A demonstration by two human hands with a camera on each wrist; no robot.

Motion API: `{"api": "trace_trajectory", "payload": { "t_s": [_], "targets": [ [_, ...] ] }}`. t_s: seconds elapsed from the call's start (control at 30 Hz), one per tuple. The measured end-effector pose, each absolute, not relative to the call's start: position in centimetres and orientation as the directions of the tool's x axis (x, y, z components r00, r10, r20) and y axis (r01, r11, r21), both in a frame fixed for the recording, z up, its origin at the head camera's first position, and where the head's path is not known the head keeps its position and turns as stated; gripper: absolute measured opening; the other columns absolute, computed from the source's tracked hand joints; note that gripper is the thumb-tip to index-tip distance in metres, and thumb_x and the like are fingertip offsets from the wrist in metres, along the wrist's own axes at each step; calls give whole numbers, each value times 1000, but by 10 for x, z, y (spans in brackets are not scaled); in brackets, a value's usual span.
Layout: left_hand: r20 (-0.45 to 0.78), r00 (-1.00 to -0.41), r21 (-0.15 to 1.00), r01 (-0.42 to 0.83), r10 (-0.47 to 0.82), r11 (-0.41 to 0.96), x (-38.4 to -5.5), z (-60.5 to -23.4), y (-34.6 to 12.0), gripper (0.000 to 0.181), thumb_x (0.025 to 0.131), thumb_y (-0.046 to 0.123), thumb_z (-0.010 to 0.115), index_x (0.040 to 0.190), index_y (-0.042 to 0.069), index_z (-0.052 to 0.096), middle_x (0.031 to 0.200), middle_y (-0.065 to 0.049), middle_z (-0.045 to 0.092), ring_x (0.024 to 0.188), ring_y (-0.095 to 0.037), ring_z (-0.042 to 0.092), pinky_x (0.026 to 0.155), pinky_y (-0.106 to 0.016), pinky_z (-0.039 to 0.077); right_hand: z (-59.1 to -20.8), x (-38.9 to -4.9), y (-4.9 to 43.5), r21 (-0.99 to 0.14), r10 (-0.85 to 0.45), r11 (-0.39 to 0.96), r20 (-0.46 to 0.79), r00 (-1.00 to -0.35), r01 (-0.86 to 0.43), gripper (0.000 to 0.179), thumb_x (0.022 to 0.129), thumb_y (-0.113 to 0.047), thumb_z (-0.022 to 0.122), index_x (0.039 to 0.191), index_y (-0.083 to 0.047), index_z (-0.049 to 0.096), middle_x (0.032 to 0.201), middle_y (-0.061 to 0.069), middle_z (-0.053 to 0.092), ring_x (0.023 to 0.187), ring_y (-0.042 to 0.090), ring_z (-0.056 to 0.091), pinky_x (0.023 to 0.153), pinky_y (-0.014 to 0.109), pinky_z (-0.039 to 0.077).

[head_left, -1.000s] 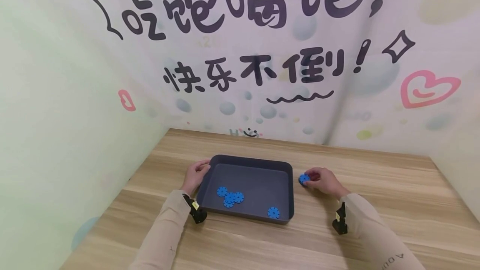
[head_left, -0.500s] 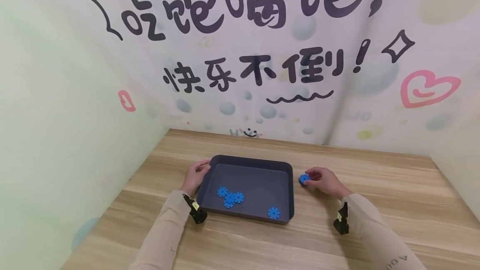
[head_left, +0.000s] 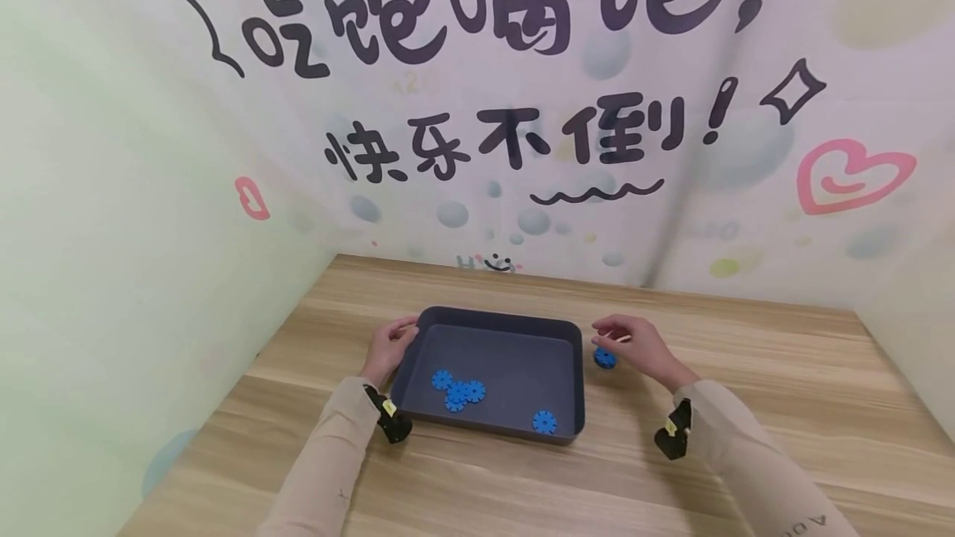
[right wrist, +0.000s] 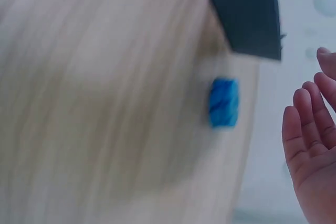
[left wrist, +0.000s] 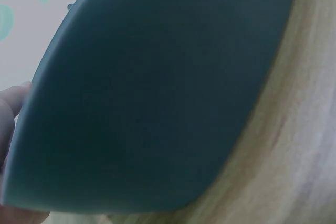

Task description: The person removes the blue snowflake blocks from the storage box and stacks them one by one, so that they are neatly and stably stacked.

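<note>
A dark shallow tray (head_left: 507, 363) lies on the wooden table. At its left rim, my left hand (head_left: 388, 350) grips the edge; in the left wrist view the tray's wall (left wrist: 147, 98) hides most of that hand (left wrist: 13, 114). Several blue notched discs, like snowflake building pieces (head_left: 458, 393), overlap inside the tray at the left, and a single blue disc (head_left: 545, 422) lies near its front right corner. To the right of the tray stands a small blue stack of discs (head_left: 605, 359), blurred in the right wrist view. My right hand (head_left: 637, 344) hovers just above it, fingers extended, holding nothing visible.
A printed white cloth (head_left: 507, 189) hangs behind the table's back edge, and a pale wall (head_left: 112, 255) stands at the left. Wooden table surface (head_left: 522, 487) extends in front of the tray and to its right.
My right hand has let go of the blue stack and risen slightly above it, its fingers straighter. My left hand, the tray and the discs in it stay in place.
</note>
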State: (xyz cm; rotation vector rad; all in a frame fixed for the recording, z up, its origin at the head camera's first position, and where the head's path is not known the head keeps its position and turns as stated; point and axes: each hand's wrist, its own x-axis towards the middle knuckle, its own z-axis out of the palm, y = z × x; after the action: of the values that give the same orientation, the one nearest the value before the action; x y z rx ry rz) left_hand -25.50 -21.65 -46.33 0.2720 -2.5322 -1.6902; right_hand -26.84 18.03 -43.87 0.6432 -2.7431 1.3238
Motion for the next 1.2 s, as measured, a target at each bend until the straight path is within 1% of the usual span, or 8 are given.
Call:
{"api": "trace_trajectory", "payload": {
  "t_s": [0.13, 0.37, 0.47, 0.7, 0.93, 1.03, 1.1, 1.2],
  "targets": [
    [-37, -979, 924, -110, -201, 366, -255, -462, -216, 31, 88, 15, 54, 117, 5, 57, 108, -17, 58, 94, -26, 54, 75, -34, 46, -427, -266, 159, -753, -388, 513, 224, -894, -411, 27, 83, -19, 62, 102, 0, 62, 91, 7, 63, 78, 16, 57, 69, 26, 47],
    [-27, -978, 926, -102, -206, 364, -254, -462, -216, 30, 87, 15, 55, 116, 5, 58, 107, -17, 59, 92, -27, 55, 74, -34, 46, -386, -247, 111, -781, -451, 423, 257, -855, -459, 22, 83, -6, 60, 102, 6, 61, 94, 16, 62, 84, 26, 58, 74, 37, 48],
    [-29, -978, 927, -104, -208, 360, -254, -463, -215, 30, 87, 15, 55, 116, 5, 58, 107, -17, 59, 92, -27, 55, 75, -35, 46, -380, -248, 93, -779, -459, 414, 268, -847, -471, 22, 83, -6, 59, 102, 6, 61, 94, 16, 62, 84, 25, 58, 75, 36, 48],
    [-31, -978, 925, -106, -208, 364, -254, -463, -216, 30, 88, 15, 54, 116, 6, 58, 107, -17, 59, 92, -26, 55, 75, -34, 46, -406, -276, 64, -793, -502, 377, 259, -825, -479, 25, 84, -19, 61, 103, -3, 63, 93, 7, 63, 80, 15, 57, 74, 30, 47],
    [-21, -977, 926, -98, -211, 364, -256, -460, -217, 30, 88, 15, 54, 116, 6, 58, 106, -17, 59, 92, -26, 55, 73, -33, 46, -434, -293, 45, -768, -649, 288, 283, -706, -572, 32, 83, -30, 61, 100, -2, 63, 84, 1, 61, 73, 13, 53, 65, 27, 46],
    [-18, -978, 928, -93, -206, 360, -255, -460, -217, 30, 88, 14, 54, 116, 5, 58, 106, -17, 59, 92, -26, 55, 73, -33, 46, -442, -296, 40, -767, -682, 301, 242, -690, -567, 30, 83, -27, 62, 100, -2, 63, 83, 0, 60, 71, 12, 52, 64, 25, 45],
    [-17, -978, 930, -91, -206, 355, -255, -461, -216, 30, 87, 14, 55, 116, 5, 58, 107, -17, 59, 92, -25, 55, 73, -33, 46, -432, -286, 36, -771, -692, 339, 183, -698, -539, 26, 82, -17, 63, 99, 3, 62, 83, 4, 61, 72, 15, 53, 65, 26, 46],
    [-8, -979, 932, -81, -204, 354, -253, -461, -216, 30, 87, 14, 55, 115, 5, 58, 108, -16, 58, 93, -25, 55, 74, -34, 46, -436, -285, 32, -764, -725, 361, 132, -676, -535, 24, 81, -12, 63, 100, 3, 62, 82, 4, 61, 71, 13, 54, 66, 23, 45]
  ]
}}
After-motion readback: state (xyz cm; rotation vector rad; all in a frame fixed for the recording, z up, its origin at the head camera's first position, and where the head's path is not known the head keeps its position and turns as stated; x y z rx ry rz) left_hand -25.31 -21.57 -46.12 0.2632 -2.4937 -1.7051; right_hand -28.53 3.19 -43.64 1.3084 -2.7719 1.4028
